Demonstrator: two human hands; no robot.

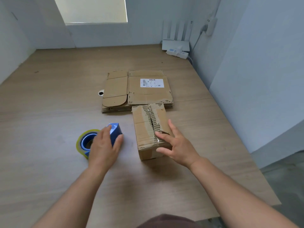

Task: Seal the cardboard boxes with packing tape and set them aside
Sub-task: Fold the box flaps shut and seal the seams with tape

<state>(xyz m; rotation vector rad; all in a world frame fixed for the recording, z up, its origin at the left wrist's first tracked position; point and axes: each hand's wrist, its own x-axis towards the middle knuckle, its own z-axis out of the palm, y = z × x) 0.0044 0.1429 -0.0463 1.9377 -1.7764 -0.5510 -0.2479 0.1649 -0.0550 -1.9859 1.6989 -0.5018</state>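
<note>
Small cardboard box at table centre, touched at near-right top corner by right hand, fingers spread, nothing held. Tape dispenser, left of box, gripped by left hand.

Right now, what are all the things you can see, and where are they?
small box: 1, brown cardboard, table middle, old tape on top
flattened cardboard: 1 stack, brown, behind the small box
label: 1, white, on the flattened cardboard
tape dispenser: 1, blue, yellowish roll, left of the small box
router: 1, white, far right corner
power strip: 1, white, beside the router
table: 1, light wood
left hand: 1, grips the tape dispenser
right hand: 1, open, touching the small box
</note>
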